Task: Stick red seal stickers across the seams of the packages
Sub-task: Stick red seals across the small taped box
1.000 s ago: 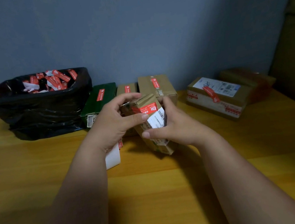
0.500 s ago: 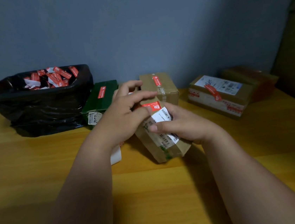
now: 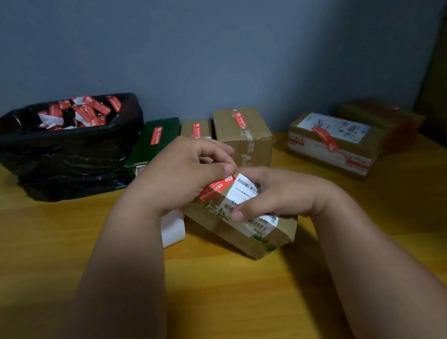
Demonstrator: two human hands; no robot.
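Bin [image 3: 62,159] stands far left. Box [image 3: 251,230], raised a second ago, has been lowered onto the worktop [image 3: 232,307] at centre; the sticker [image 3: 216,188] is pressed by the left hand [image 3: 186,173], so sealing seems nearly done. The box is gripped by the right hand [image 3: 272,194].

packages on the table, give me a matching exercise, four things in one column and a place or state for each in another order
Things:
1. green box
2. black bin
3. held package
4. white roll

Places or states:
A. gripped by both hands, tilted
B. far left, full of red and white scraps
C. under the left wrist
D. right beside the bin, red seal on top

Pairs: 1-D, 2-B, 3-A, 4-C
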